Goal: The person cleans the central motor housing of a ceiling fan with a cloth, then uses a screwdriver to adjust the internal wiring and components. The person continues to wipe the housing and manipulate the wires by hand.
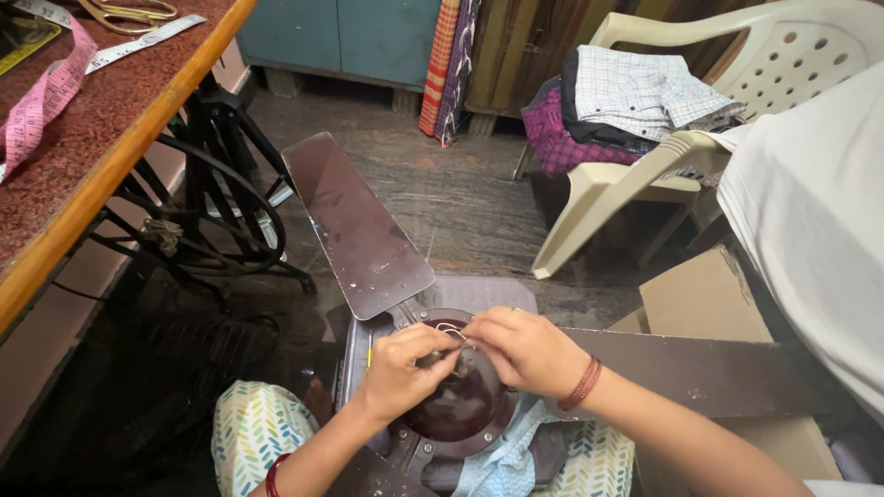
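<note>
Ceiling fan [458, 405] rests on the lap, motor hub up. Left hand [402, 370] curls over the hub top, fingers pinched on a thin wire [448, 329]. Right hand [527, 350] meets it from the other side, fingertips closed on the same wire.

Whatever the left hand [401, 368] and right hand [523, 350] pinch together over the ceiling fan's dark motor hub [460, 405] is too small to tell; only a thin wire loop [448, 329] shows, and the fingertips cover the rest. The right-hand fan blade [700, 373] vanishes under a white garment [820, 221] at the frame's edge. On the table [110, 129], the scissors [124, 11] and pink measuring tape [41, 101] are cut off by the picture's border.
</note>
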